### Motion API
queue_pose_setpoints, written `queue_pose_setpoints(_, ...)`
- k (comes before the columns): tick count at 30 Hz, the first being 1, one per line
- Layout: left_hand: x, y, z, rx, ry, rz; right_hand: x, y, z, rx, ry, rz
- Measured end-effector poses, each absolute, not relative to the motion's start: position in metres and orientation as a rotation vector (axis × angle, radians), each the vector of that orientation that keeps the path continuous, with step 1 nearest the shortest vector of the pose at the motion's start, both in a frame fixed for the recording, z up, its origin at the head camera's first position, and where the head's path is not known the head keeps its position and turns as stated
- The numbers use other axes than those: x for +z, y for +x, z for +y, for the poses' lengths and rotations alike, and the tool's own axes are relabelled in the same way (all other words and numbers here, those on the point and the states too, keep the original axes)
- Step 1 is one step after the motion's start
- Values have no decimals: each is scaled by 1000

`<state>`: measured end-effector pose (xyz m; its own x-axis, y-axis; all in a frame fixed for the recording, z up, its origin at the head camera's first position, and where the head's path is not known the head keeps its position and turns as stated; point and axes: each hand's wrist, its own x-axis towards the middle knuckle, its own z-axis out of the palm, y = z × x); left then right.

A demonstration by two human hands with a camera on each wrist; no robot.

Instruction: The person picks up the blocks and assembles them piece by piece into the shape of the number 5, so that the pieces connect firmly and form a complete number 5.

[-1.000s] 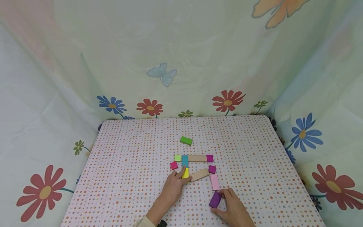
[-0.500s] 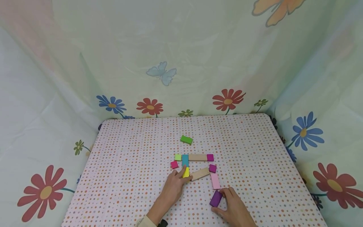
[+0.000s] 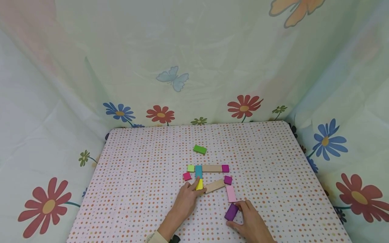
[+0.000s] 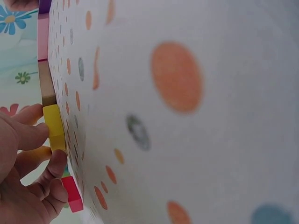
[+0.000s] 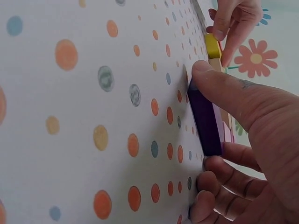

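My left hand (image 3: 185, 200) pinches a yellow block (image 3: 199, 185) between thumb and fingers. That block lies below a blue block (image 3: 198, 171) in the head view, with a slanting plain wooden block (image 3: 214, 186) beside it. With thumb and index finger at opposite ends, my right hand (image 3: 251, 221) grips a purple block (image 5: 205, 121) on the table. Just beyond the purple block's far end is a pale pink block (image 3: 231, 193), followed by a magenta cube (image 3: 228, 180). The right hand's other fingers rest at the tabletop in the right wrist view.
A second wooden block (image 3: 212, 168) runs from the blue block to another magenta cube (image 3: 225, 168). Left of the blue block sit a lime cube (image 3: 190, 168) and a hot-pink cube (image 3: 186, 176). A green block (image 3: 200, 149) lies farther back on the dotted table (image 3: 136, 162).
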<state>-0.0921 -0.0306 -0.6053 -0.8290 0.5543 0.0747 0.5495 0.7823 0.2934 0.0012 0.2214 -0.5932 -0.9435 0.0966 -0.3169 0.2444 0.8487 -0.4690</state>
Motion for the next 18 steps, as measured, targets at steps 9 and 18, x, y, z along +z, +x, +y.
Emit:
queue_pose_setpoints(9,-604,-94,-30,465,926,2954,-592,0,222,-719,246,2755)
queue_pose_setpoints(18,-603,-92,-31,462,929,2950,-587,0,226,-777,286,2746)
